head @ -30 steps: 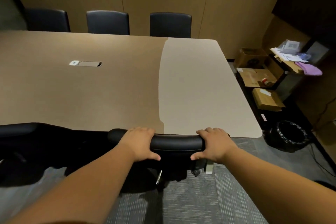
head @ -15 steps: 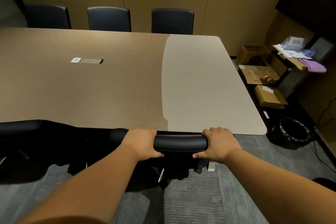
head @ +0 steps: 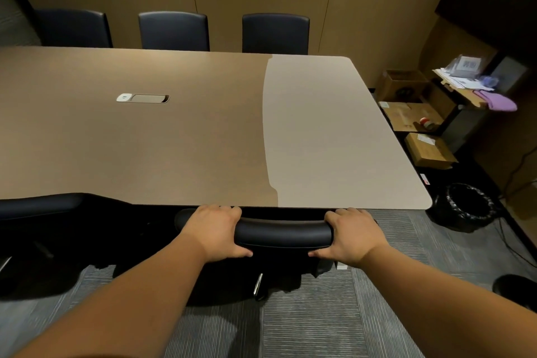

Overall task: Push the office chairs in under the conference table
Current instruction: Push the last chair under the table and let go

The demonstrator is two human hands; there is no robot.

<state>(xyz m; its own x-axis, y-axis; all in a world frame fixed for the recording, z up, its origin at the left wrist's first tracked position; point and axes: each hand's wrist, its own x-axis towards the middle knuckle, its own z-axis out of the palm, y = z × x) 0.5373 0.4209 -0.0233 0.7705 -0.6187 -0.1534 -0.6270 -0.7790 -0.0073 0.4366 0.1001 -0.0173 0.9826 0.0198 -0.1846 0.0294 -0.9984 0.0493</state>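
Note:
A black office chair (head: 283,234) stands at the near edge of the long brown and beige conference table (head: 203,136), its backrest top just below the table's rim. My left hand (head: 216,229) grips the left end of the backrest top, fingers over the far side and thumb under. My right hand (head: 350,234) grips the right end the same way. The chair's seat and base are mostly hidden in shadow under the table. Another black chair (head: 37,206) stands to the left along the same edge.
Three dark chairs (head: 174,30) line the far side against the wood-panelled wall. Cardboard boxes (head: 430,150) and a cluttered shelf (head: 470,84) fill the right side. A black bin (head: 465,206) stands on the grey carpet near the table's right corner.
The chair has rolled forward toward the table with both hands on its backrest; the backrest top now lies close under the table's edge.

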